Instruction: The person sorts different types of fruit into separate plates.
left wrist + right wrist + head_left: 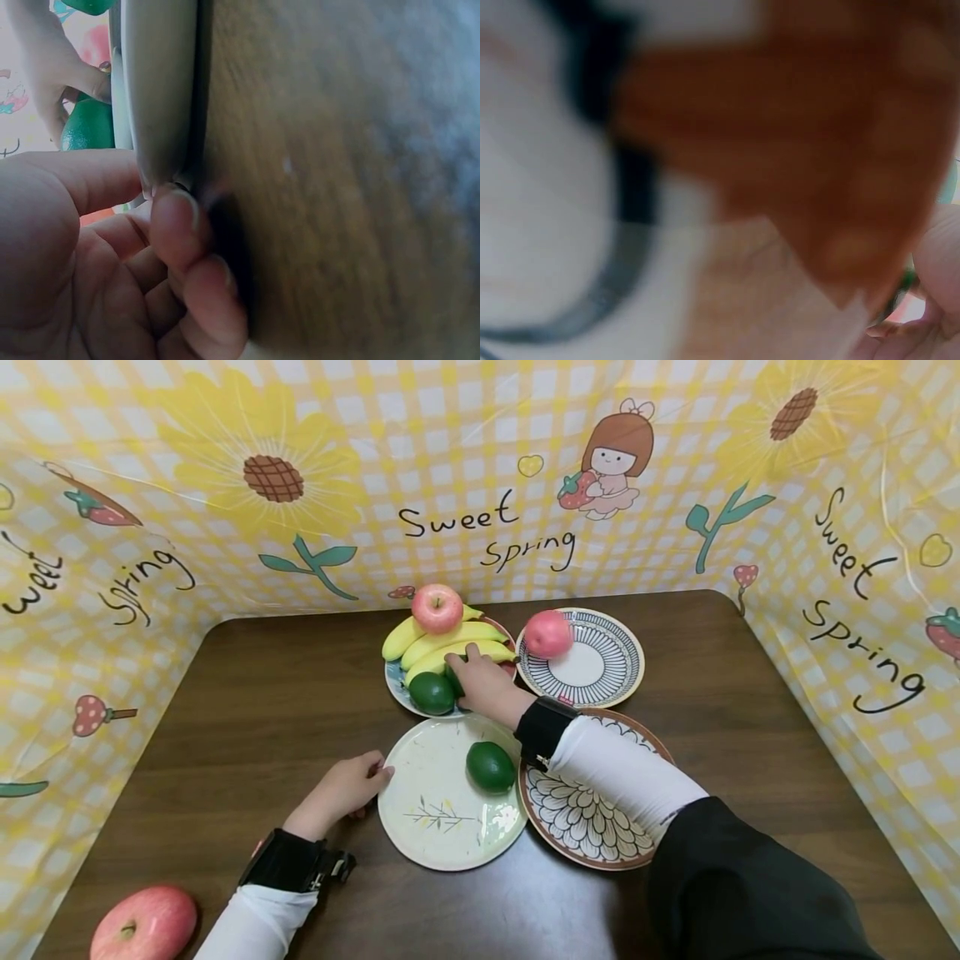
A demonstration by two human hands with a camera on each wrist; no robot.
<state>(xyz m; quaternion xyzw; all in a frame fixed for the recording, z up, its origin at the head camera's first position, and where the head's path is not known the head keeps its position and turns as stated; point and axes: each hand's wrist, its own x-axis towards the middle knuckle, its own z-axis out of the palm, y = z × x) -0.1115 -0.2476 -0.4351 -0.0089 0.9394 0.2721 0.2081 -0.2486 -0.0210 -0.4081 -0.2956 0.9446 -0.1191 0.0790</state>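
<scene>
My left hand pinches the left rim of a cream plate printed with a twig. In the left wrist view, its thumb and curled fingers meet at the plate's edge. One green lime lies on this plate. Behind it, my right hand grips another lime, mostly covered by the fingers, over a fruit plate. Beside that hand, a lime sits in front of yellow bananas. The right wrist view is mostly blurred plate, with the hand at its edge.
A red apple rests on the bananas. At back right, a striped plate holds a pink fruit. Under my right forearm lies a brown-rimmed petal-patterned plate. Another apple is at the table's front left.
</scene>
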